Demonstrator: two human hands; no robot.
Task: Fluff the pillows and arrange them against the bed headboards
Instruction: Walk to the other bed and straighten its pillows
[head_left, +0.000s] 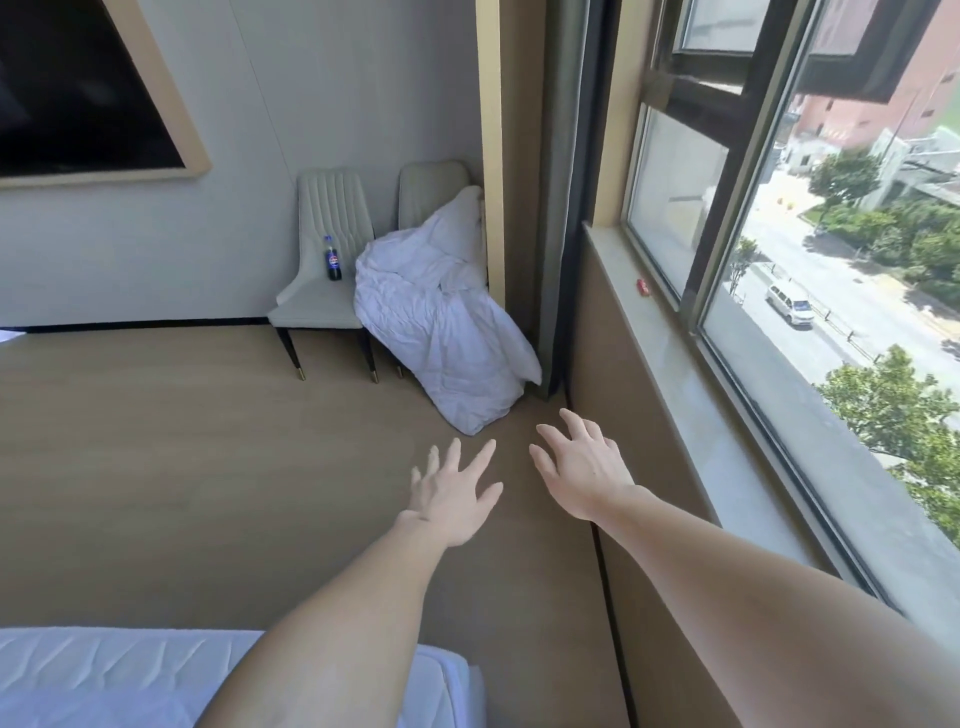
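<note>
From the head camera, both bare arms reach forward over the tan floor (182, 441). The left hand (454, 493) is spread wide, fingers apart, and holds nothing; the right hand (582, 467), just beside it to the right, is likewise open with its fingers loosely curved and nothing in its grasp. Beyond the fingertips, in the far corner, a crumpled white bundle of bedding (441, 322) slumps from a chair down to the floor; whether it is a pillow or a quilt cannot be told. It leans against the right one of two pale chairs (332, 249) that stand side by side at the far wall, and a dark soda bottle (333, 259) stands upright on the seat of the left chair. A corner of the bed (104, 675), covered in white, shows at the near left. Along the right runs a window (779, 260) with a sill (649, 322), where a small red thing (643, 287) lies.
</note>
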